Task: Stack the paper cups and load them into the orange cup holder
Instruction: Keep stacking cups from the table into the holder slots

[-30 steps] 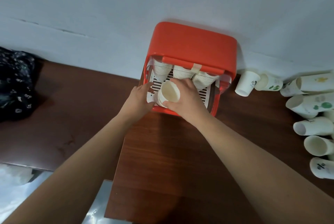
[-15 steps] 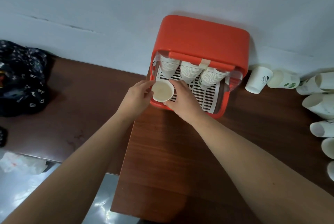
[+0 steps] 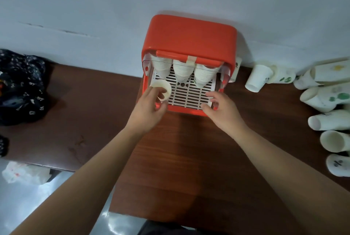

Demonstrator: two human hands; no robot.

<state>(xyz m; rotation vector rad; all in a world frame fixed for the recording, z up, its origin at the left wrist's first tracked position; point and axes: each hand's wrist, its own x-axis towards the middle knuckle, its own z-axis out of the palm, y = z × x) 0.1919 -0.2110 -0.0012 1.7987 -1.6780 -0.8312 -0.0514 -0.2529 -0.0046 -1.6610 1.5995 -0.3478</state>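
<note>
A dark patterned cloth (image 3: 20, 87) is lying at the left end of the brown table (image 3: 180, 149), with a white plastic bag (image 3: 24, 173) below its edge. The left hand (image 3: 149, 107) is pinching a single paper cup (image 3: 161, 87) between thumb and curled fingers, holding it tilted, mouth towards the camera, over the front left corner of the white slatted tray (image 3: 189, 92) inside the orange cup holder (image 3: 189, 35). Three cup stacks (image 3: 182, 71) are hanging above the tray. The right hand (image 3: 221, 107) is resting at the tray's front right corner, fingers loosely curled; I cannot tell whether they are gripping anything. Loose paper cups (image 3: 322, 121) are lying on their sides at the right.
</note>
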